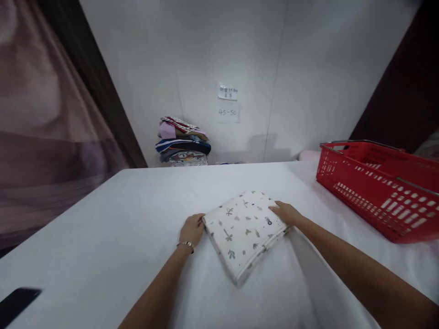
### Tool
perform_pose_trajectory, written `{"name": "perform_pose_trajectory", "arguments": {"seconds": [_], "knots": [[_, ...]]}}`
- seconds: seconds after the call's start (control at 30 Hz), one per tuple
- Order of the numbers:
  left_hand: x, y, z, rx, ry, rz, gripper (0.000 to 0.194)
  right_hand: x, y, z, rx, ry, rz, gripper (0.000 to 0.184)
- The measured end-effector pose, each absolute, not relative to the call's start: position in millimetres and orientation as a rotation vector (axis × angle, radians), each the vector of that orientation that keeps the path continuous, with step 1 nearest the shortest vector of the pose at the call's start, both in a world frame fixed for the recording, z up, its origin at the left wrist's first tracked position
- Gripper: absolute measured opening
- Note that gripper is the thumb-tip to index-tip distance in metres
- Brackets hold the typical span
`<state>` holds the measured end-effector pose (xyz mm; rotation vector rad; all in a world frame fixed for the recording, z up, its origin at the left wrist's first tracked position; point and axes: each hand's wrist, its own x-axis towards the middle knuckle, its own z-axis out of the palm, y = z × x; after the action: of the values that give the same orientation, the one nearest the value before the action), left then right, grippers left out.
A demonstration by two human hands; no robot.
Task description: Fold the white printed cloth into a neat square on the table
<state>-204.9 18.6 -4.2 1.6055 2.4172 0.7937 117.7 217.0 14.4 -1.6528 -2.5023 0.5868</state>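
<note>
A folded white cloth (245,226) printed with small leaf and palm-tree shapes lies askew in front of me, one corner pointing towards me. My left hand (192,230), with a bracelet at the wrist, grips its left corner; the fingertips are partly hidden by the cloth. At the opposite side, my right hand (285,214) holds the right edge, thumb and fingers over the fabric. Stacked layers show along the near right edge of the cloth.
The white-covered table (137,219) has creases on its right side. A red plastic basket (370,187) stands at the right, and a dark flat object (18,304) lies at the near left. Behind are a stack of folded fabrics (183,141), paper labels (229,112) on the wall and a curtain (44,128).
</note>
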Motion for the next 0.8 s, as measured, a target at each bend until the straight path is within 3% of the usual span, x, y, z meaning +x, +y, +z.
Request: {"name": "perform_pose_trajectory", "arguments": {"seconds": [0.2,0.37,0.5,0.63,0.8], "knots": [[-221,18,-6,1.603,2.364,0.808,0.030,123,213,15,-1.715,-2.555,0.532,0.062],[-194,17,13,1.922,2.304,1.068,0.039,98,206,30,-1.455,-2.610,0.158,0.067],[-156,19,11,2.213,2.257,0.749,0.049,52,207,33,-0.907,-2.813,0.111,0.067],[-146,20,-12,2.191,2.296,0.455,0.061,28,224,21,-0.916,-2.947,0.217,0.073],[-150,19,-20,2.127,2.302,0.375,0.065,32,235,10,-0.920,-2.965,0.303,0.074]]}}
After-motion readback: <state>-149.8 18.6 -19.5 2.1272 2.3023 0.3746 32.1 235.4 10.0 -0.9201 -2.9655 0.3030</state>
